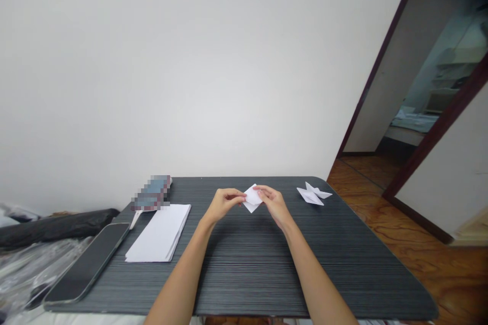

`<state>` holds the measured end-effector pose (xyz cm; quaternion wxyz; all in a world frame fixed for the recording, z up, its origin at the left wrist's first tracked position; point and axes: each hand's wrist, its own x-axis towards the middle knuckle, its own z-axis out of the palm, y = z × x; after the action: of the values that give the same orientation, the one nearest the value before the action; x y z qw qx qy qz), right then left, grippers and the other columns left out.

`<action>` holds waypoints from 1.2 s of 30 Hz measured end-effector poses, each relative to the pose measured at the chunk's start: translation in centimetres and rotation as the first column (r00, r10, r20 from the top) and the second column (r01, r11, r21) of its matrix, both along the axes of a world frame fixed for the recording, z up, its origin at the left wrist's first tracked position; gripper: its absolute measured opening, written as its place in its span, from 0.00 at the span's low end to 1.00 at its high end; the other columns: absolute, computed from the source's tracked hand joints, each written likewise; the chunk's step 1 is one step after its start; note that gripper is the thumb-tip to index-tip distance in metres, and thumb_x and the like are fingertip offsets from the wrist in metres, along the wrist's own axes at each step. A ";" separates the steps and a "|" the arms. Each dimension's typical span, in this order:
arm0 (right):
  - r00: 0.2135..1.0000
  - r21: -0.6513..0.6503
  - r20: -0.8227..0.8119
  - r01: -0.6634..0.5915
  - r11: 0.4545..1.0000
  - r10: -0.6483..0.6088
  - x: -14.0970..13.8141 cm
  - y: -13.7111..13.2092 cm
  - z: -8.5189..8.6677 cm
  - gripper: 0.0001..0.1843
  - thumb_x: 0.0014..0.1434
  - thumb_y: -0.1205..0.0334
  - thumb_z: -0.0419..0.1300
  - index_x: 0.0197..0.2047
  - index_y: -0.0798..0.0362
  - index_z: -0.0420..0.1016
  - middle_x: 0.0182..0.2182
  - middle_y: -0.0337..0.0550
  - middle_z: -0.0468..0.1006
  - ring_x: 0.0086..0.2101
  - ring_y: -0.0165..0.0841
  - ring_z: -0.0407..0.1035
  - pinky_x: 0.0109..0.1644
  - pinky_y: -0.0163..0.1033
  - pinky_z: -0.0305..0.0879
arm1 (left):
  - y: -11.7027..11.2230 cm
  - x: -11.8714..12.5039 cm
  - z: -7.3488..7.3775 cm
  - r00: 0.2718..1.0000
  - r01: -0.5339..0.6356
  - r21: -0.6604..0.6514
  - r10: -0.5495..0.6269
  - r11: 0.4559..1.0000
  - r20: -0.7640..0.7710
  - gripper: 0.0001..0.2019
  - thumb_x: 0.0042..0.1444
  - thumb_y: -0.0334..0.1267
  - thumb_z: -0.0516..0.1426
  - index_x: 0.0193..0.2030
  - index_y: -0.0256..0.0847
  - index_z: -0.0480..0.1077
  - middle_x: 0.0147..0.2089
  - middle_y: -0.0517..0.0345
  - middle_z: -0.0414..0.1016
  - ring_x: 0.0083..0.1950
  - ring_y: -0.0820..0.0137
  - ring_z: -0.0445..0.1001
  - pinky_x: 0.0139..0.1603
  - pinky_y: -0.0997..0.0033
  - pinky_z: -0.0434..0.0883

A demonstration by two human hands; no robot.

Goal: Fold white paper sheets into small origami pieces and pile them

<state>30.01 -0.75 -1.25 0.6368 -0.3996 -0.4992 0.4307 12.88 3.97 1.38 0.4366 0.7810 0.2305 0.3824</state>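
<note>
A phone (89, 263) lies at the near left corner of a dark, fine-lined tabletop (247, 279), with a stack of white sheets (160, 233) just beyond it. Farther in, two bare hands meet over a small folded paper (251, 199), which sits between them, turned corner-up and apparently clear of the surface. The left hand (223, 204) pinches its left corner between thumb and fingers; the right hand (275, 203) grips its right side, thumb on the near face. Both grips are closed on the paper. Careful handling here likely means light, matched pressure, edges brought flush before any crease is pressed, and each crease run from the middle outward; a firm pull from either side could skew the layers or tear a corner. The tabletop offers a hard backing for sharper folds. A winged paper figure (314, 195) rests well apart to the right, before a plain white wall (236, 71).
</note>
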 end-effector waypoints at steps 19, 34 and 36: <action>0.993 0.060 -0.032 0.111 0.992 -0.110 0.0 0.0 0.5 0.08 0.42 0.61 0.61 0.20 0.56 0.68 0.26 0.39 0.69 0.29 0.29 0.63 0.34 0.35 0.59 | -0.3 1.7 -1.6 0.978 -0.201 0.070 0.196 0.977 0.076 0.13 0.49 0.40 0.53 0.36 0.35 0.72 0.33 0.53 0.75 0.31 0.70 0.73 0.34 0.72 0.71; 0.990 0.053 -0.103 0.099 0.994 -0.093 0.0 0.3 0.0 0.12 0.38 0.61 0.63 0.19 0.55 0.62 0.30 0.40 0.69 0.30 0.29 0.63 0.34 0.34 0.59 | -0.8 2.0 -0.9 0.974 -0.179 -0.177 0.200 0.968 0.108 0.13 0.44 0.39 0.56 0.34 0.31 0.72 0.31 0.50 0.75 0.32 0.66 0.73 0.33 0.69 0.71; 0.992 0.055 -0.087 0.100 0.993 -0.095 -0.1 0.3 0.0 0.11 0.38 0.62 0.62 0.18 0.55 0.62 0.30 0.40 0.68 0.29 0.29 0.62 0.33 0.34 0.58 | -0.8 2.2 -1.0 0.968 -0.208 -0.172 0.227 0.963 0.102 0.12 0.44 0.38 0.56 0.32 0.30 0.72 0.30 0.50 0.75 0.31 0.67 0.73 0.32 0.71 0.71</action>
<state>29.89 -0.43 -1.21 0.6891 -0.3860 -0.4645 0.4004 15.07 3.18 0.35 0.4662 0.6888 0.3180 0.4551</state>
